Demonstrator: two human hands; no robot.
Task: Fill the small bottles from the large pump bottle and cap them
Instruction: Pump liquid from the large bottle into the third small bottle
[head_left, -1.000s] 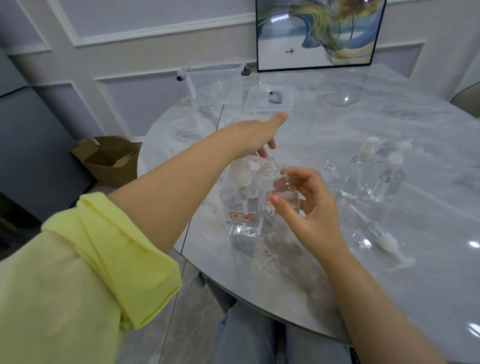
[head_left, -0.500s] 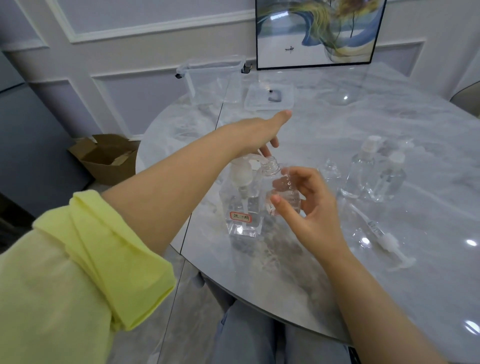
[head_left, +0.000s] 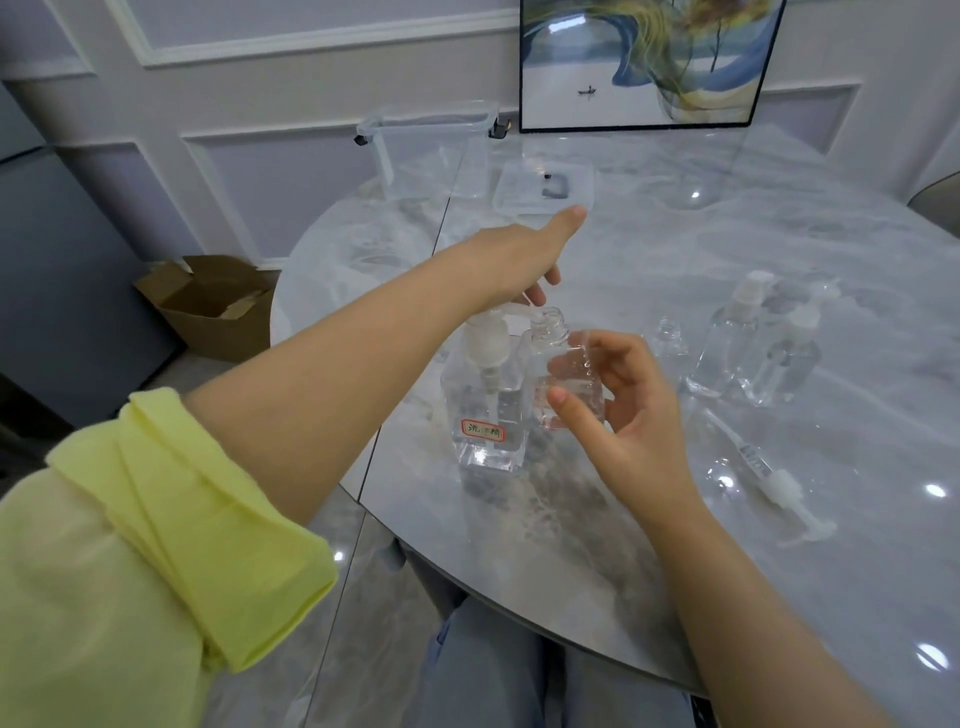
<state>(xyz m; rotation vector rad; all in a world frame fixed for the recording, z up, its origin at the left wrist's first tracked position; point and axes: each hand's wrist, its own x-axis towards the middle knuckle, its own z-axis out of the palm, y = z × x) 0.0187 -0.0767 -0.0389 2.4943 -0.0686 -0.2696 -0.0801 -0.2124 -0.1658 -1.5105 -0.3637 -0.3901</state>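
The large clear square pump bottle (head_left: 485, 415) with a red-framed label stands near the table's front left. My left hand (head_left: 524, 260) rests on top of its white pump head (head_left: 488, 338), fingers pressing down and the index finger stretched out forward. My right hand (head_left: 618, 405) holds a small clear uncapped bottle (head_left: 563, 374) with its open neck right under the pump's spout. A little clear liquid sits in the small bottle. Two small capped pump bottles (head_left: 727, 338) (head_left: 789, 358) stand to the right. Another small open bottle (head_left: 667, 340) stands behind my right hand.
A loose white pump cap with its tube (head_left: 769, 478) lies on the marble table (head_left: 675, 571) at the right. A clear plastic box (head_left: 431, 150) and its lid (head_left: 543, 189) sit at the back. A framed picture (head_left: 639, 62) leans on the wall. A cardboard box (head_left: 208, 306) is on the floor.
Almost nothing has moved. My left hand stays on the pump head and my right hand keeps the small bottle under the spout.
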